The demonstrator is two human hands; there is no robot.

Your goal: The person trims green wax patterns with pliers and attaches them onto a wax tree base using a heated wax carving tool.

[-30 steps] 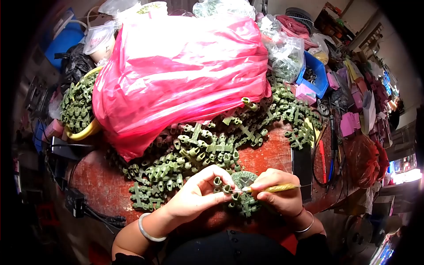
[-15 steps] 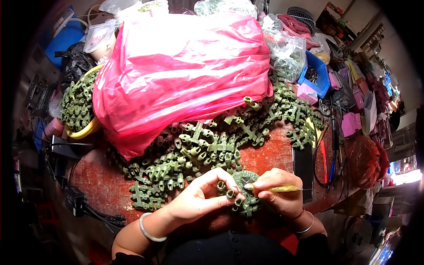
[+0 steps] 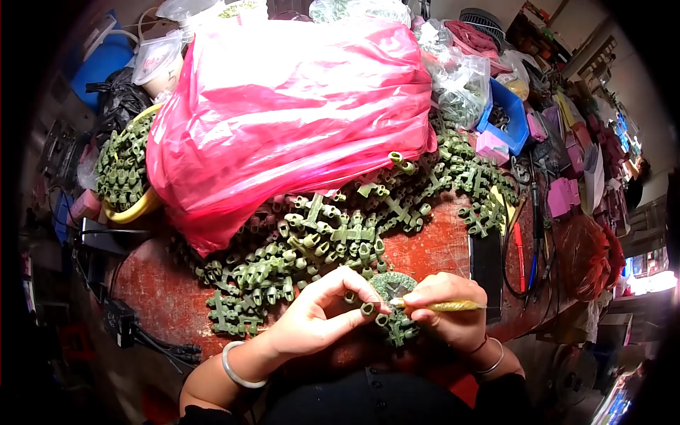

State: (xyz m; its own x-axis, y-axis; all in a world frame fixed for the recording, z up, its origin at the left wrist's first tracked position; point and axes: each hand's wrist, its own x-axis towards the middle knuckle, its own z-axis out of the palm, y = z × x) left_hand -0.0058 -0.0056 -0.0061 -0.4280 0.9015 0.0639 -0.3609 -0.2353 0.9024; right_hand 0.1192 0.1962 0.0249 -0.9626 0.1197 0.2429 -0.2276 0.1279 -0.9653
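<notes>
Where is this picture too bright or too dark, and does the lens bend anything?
Head view: glare bleaches the upper pink bag; corners fall to black; clutter at the right looks tilted, probably from the wide lens; the left hand and right hand are well lit.

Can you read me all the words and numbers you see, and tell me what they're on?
No words or numbers can be read for sure.
Whitish round plastic bucket, upper left: faint marks, too blurred to read.
Thin white paper sheet, right side: too small to tell.
Slim yellow-handled tool in the right hand: no writing shows.
</notes>
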